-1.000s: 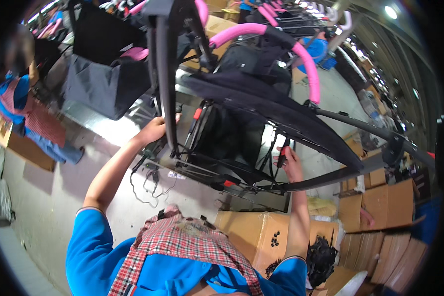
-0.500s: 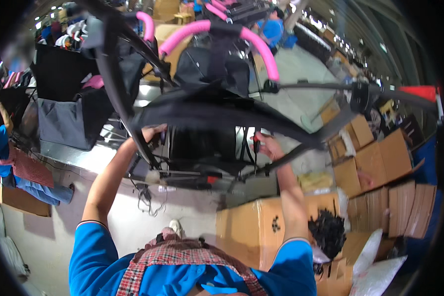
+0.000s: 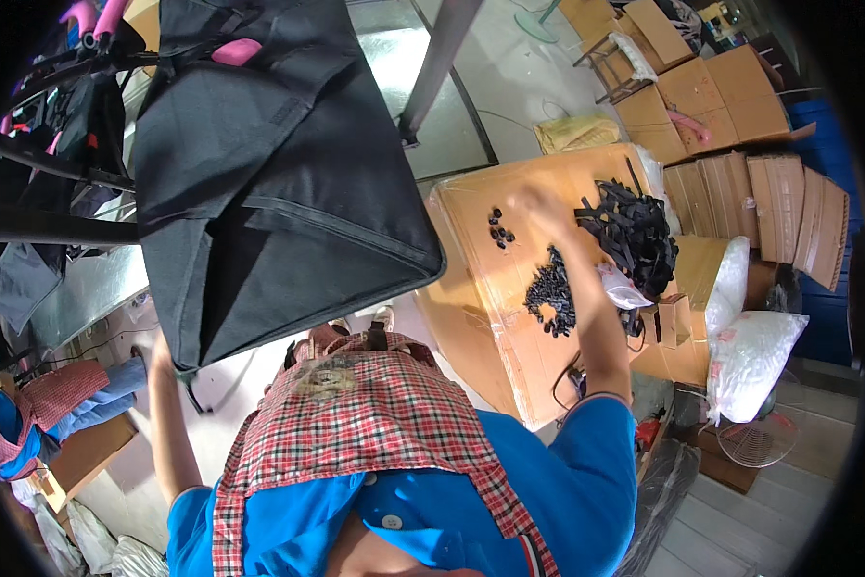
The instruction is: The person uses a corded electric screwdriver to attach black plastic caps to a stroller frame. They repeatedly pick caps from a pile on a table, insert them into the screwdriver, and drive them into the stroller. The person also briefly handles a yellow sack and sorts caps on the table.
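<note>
A large black fabric piece point(image 3: 307, 183), boxy with a folded flap, fills the upper left beside dark frame tubes point(image 3: 57, 226). My left forearm reaches up to its lower left corner; the little that shows of my left hand point(image 3: 160, 351) is by the edge, its fingers hidden behind the fabric. My right hand point(image 3: 540, 209) is smeared by motion over a cardboard box point(image 3: 481, 279). It is between a few small black parts point(image 3: 501, 231) and a heap of black straps point(image 3: 635, 231). A pile of small black pieces point(image 3: 548, 298) lies near my right forearm.
Open cartons point(image 3: 712, 96) and flattened cardboard point(image 3: 779, 207) are at the right, with white plastic bags point(image 3: 755, 361) and a wire fan guard point(image 3: 758, 440) below. A metal-topped table point(image 3: 96, 293) runs under the frame. Another person point(image 3: 57, 404) is at the far left.
My right hand has left the black frame and come over the cardboard box. The view has swung, and the pink-handled frame now stands further left. My left hand is now lower, at the fabric's edge.
</note>
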Demonstrator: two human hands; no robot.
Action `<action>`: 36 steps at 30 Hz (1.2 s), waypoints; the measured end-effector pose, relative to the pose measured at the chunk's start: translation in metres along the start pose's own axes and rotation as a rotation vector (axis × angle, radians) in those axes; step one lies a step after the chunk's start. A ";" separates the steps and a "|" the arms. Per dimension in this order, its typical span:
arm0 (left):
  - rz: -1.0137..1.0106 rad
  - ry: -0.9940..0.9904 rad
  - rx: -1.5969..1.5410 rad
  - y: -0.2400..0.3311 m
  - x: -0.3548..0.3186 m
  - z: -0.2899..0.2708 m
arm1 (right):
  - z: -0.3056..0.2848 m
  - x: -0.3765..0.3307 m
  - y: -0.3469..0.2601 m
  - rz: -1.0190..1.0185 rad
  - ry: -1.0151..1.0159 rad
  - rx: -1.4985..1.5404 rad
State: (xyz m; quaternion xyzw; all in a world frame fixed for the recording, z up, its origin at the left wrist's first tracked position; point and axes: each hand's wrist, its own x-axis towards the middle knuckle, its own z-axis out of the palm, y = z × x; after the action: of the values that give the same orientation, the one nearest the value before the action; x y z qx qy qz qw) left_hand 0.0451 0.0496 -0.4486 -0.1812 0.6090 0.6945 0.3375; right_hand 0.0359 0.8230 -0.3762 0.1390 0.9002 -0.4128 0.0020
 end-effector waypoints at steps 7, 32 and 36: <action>-0.213 -0.172 0.241 0.008 -0.030 0.249 | 0.041 -0.071 0.058 0.016 0.219 -0.316; 0.608 -0.767 0.224 0.137 -0.170 0.321 | 0.012 -0.071 -0.278 -0.777 -0.869 0.823; 0.581 -0.786 0.155 0.145 -0.166 0.286 | 0.018 -0.074 -0.313 -0.788 -0.813 0.633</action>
State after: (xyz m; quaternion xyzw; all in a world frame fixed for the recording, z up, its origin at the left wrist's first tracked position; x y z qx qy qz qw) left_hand 0.1079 0.2813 -0.1781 0.2976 0.5109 0.7282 0.3466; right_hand 0.0263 0.5973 -0.1470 -0.3755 0.6458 -0.6477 0.1499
